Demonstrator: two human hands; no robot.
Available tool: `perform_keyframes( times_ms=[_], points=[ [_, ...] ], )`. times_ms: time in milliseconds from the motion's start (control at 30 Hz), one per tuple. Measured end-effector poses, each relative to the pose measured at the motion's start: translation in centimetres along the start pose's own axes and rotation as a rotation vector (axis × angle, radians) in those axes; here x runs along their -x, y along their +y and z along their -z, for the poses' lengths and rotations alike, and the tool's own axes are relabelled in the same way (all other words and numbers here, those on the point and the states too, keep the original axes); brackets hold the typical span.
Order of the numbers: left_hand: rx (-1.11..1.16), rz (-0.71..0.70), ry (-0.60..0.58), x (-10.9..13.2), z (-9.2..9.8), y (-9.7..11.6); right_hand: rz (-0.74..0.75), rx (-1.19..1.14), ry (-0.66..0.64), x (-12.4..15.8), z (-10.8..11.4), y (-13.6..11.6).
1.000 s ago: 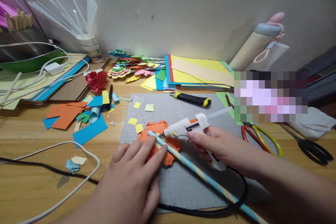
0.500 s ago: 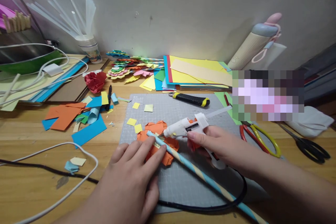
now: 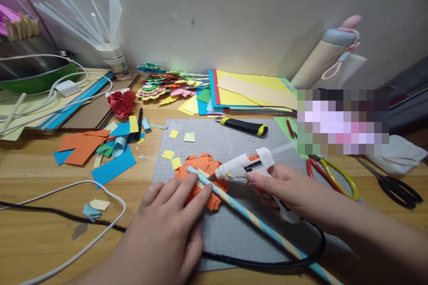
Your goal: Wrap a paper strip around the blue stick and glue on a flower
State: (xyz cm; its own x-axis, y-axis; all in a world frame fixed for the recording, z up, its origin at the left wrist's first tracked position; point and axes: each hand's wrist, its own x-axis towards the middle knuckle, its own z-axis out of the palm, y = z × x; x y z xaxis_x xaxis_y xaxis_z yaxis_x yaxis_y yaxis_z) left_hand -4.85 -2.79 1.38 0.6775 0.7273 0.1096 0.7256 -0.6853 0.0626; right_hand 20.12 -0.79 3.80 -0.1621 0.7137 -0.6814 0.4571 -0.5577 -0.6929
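An orange paper flower (image 3: 216, 202) lies face down or flat on the grey cutting mat (image 3: 240, 240); I cannot tell which. Across it rests a blue-and-cream striped paper stick (image 3: 256, 220), whose far end is over the flower. My left hand (image 3: 169, 225) grips that stick near its end and holds it against the flower, with its thumb side partly hidden. In my right hand (image 3: 284, 191) is a white hot glue gun (image 3: 242, 167), with a clear glue stick out of its back. Its nozzle points left, close beside the stick and above the flower.
A box cutter (image 3: 244, 126) and yellow paper squares (image 3: 167, 155) lie on the mat. Pliers (image 3: 331, 178) and black scissors (image 3: 397, 189) are at right. Paper scraps (image 3: 113, 164) and cables (image 3: 63, 213) spread at left. A red paper flower (image 3: 122, 103) sits behind.
My right hand has drawn the glue gun a little to the right, its nozzle shifting along the stick. My left hand, the stick and the flower stay nearly still.
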Motion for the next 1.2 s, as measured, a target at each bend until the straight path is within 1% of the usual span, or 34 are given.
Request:
perform_keyframes(
  times_ms=[67,267,467,667,833,1000,1067,1133,1200],
  points=[
    [0.002,0.002,0.000,0.0,0.0,0.0,-0.001,-0.011,0.008,0.1,0.1,0.0],
    [-0.002,0.002,0.010,0.1,-0.1,0.0,-0.012,0.006,0.088,0.2,0.2,-0.1],
    [-0.014,-0.019,0.033,-0.1,-0.1,0.0,0.023,-0.006,0.012,0.1,0.1,-0.1],
    [-0.006,-0.017,0.039,-0.1,-0.2,0.0,0.017,-0.037,0.004,0.3,-0.1,-0.3],
    [0.000,-0.007,0.031,0.0,-0.2,0.0,-0.016,-0.013,0.042,0.5,0.1,0.2],
    [-0.008,-0.014,0.032,0.0,-0.2,-0.1,0.004,-0.018,0.091,0.9,0.2,0.4],
    [-0.014,-0.016,0.039,0.0,-0.3,-0.1,-0.012,-0.013,0.118,1.0,0.2,0.4],
    [-0.016,-0.017,0.042,-0.1,-0.3,-0.1,-0.033,0.027,0.161,1.1,0.1,0.5],
    [-0.016,-0.021,0.051,-0.1,-0.3,-0.1,-0.006,0.121,0.213,1.2,-0.1,0.6]
  ],
)
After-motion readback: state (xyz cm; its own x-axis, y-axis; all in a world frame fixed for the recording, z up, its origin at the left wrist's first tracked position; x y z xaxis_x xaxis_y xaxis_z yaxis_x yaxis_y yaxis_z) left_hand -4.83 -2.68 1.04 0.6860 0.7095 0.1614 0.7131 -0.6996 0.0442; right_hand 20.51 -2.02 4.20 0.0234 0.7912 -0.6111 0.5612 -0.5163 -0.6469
